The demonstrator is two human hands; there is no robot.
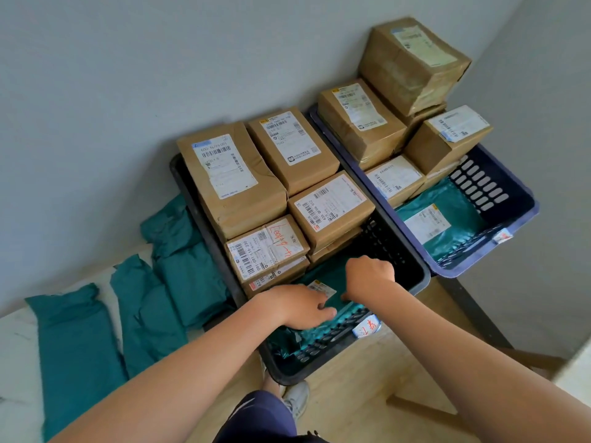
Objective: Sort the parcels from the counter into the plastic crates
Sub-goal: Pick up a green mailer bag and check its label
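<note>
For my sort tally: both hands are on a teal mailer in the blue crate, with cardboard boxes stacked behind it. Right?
Wrong crate. The head view shows the left hand and right hand on the teal mailer in the black crate, with cardboard boxes stacked behind it; the blue crate stands to its right.

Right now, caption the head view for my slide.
Left hand and right hand set a green mailer into the black crate.

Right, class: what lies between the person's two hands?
A teal mailer with a white label, in the head view, between the left hand and the right hand.
</note>
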